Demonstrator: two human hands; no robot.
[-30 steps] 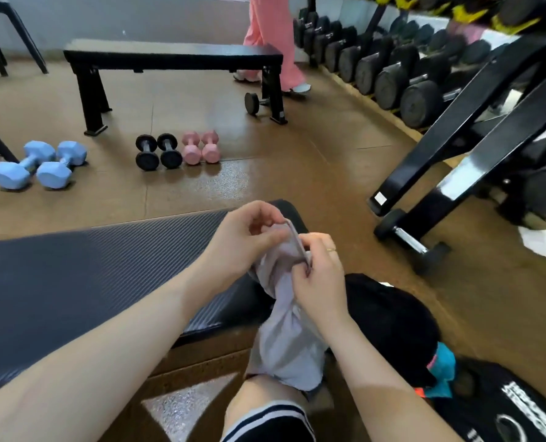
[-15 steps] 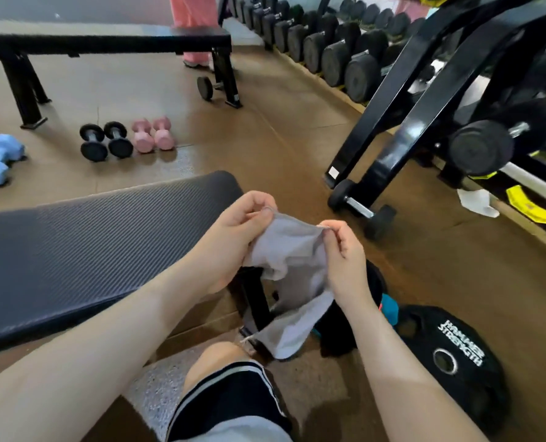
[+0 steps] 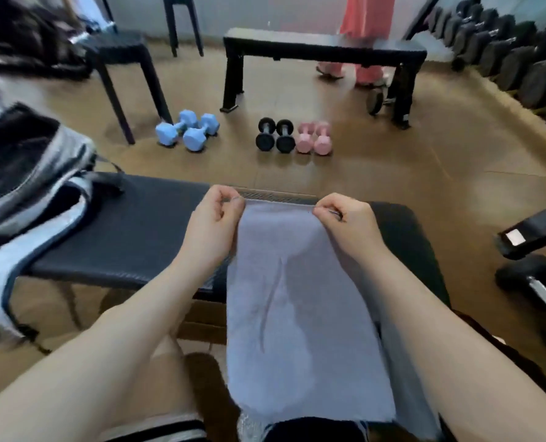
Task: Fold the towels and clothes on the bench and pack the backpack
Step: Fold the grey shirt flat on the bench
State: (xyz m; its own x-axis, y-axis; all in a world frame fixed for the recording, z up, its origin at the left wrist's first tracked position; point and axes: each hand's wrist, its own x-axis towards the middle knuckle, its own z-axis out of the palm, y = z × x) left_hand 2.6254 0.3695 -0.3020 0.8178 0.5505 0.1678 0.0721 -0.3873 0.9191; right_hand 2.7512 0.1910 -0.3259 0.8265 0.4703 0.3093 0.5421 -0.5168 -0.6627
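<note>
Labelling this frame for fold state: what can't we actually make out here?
Head view only:
- Towel: lower edge falls over the lap, so its full length is unclear; nothing shows whether it is one layer or doubled.
- Left hand and right hand: each grip pinches a top corner; the fingertips are curled under.
- Backpack: cut off by the left edge and motion-blurred; contents unreadable.
- Bench: its middle is hidden behind the towel and arms.

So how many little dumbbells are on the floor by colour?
Blue dumbbells: 2
Black dumbbells: 2
Pink dumbbells: 2
Total: 6, not counting the big dark ones on the rack at the right, which are too blurred to count.
</note>
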